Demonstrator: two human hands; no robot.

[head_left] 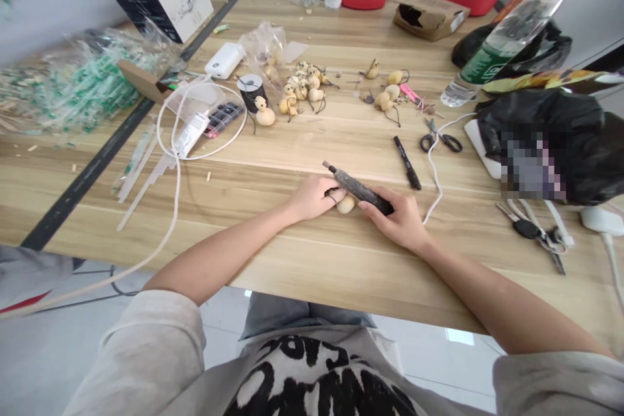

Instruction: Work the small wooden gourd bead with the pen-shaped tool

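Observation:
In the head view, my left hand [312, 198] is closed around a small pale gourd [346, 204] with a dark cord loop, low over the tabletop. My right hand [400, 217] grips a dark grey, slim rotary tool [359, 190] with a narrow tip pointing to the far left. The tool's body crosses just above the gourd, and I cannot tell whether they touch. Farther back sits a cluster of small gourds [303, 86], several with dark markings and cords. A gourd with a drawn face [264, 113] stands beside a spool of black cord [251, 93].
A black marker [407, 162] and scissors [440, 140] lie right of my hands, near a white cable [433, 188]. More gourds [385, 99] lie behind. Leftward are a looped white cable [178, 208], a white tube [192, 134] and wrapped green-and-white sticks [97, 78]. A bottle [487, 58] stands right.

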